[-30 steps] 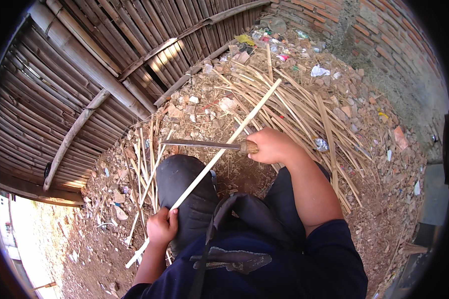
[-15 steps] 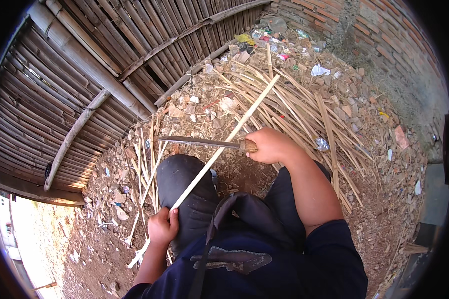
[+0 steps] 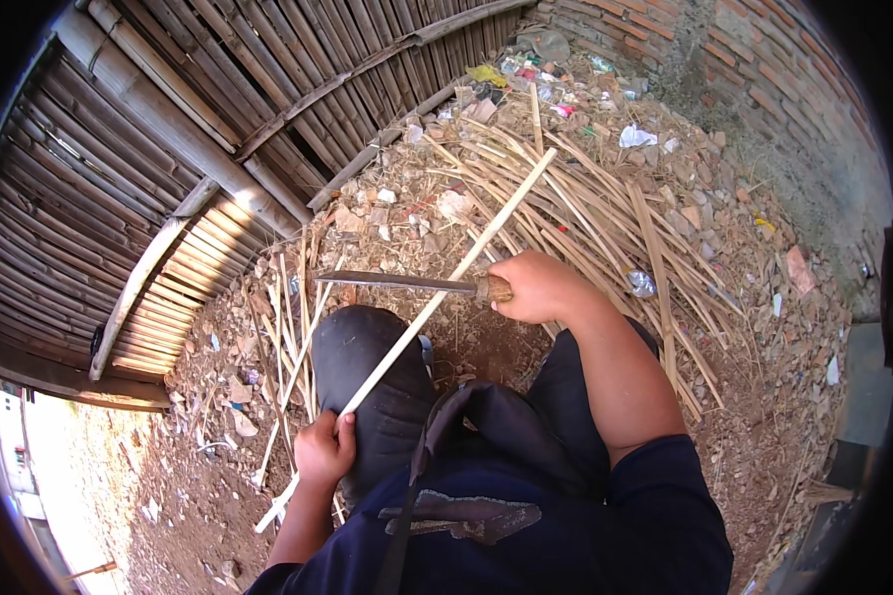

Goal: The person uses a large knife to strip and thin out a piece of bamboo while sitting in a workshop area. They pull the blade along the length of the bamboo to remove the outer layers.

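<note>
- Clearly, in the head view, the left hand is closed around a pale strip slanting over the left thigh.
- Right hand clasps a knife, blade crossing the strip.
- Heaped strips lie toward the ground's far corner.

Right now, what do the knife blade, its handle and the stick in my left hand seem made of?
Blade: probably steel, greyish with a dull sheen. Handle: apparently wood, brown and matte. Stick: bamboo or wood, I can't tell which; pale, straight and smooth-looking.

Slatted wall L, brick wall R — litter btwn
</note>
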Available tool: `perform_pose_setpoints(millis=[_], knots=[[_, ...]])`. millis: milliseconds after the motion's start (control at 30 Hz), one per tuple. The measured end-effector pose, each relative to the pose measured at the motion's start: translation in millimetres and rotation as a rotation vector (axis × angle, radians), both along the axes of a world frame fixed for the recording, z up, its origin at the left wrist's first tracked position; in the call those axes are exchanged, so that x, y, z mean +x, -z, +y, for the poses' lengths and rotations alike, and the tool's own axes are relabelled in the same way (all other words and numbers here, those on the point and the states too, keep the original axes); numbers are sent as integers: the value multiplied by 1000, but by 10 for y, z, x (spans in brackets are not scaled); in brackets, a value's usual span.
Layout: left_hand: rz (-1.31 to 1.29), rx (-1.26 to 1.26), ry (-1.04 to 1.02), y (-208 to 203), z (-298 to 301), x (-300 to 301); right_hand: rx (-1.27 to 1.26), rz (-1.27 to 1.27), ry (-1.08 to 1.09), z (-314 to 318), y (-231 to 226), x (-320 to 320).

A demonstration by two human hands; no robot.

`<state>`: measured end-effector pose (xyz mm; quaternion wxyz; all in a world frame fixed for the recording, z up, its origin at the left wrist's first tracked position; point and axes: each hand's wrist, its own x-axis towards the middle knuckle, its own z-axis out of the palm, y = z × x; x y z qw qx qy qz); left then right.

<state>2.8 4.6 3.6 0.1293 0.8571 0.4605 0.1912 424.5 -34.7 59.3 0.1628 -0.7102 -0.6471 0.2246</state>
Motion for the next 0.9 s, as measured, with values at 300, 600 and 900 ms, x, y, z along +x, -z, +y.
perform_pose_setpoints(millis=[300, 600, 900], knots=[[20, -10, -1, 31, 14, -20, -18, 9, -12, 17, 41, 19], [14, 6, -1, 14, 0, 0, -148, 3, 1, 23, -93, -8], [19, 16, 24, 37, 20, -10, 6, 4, -18, 7, 92, 37]])
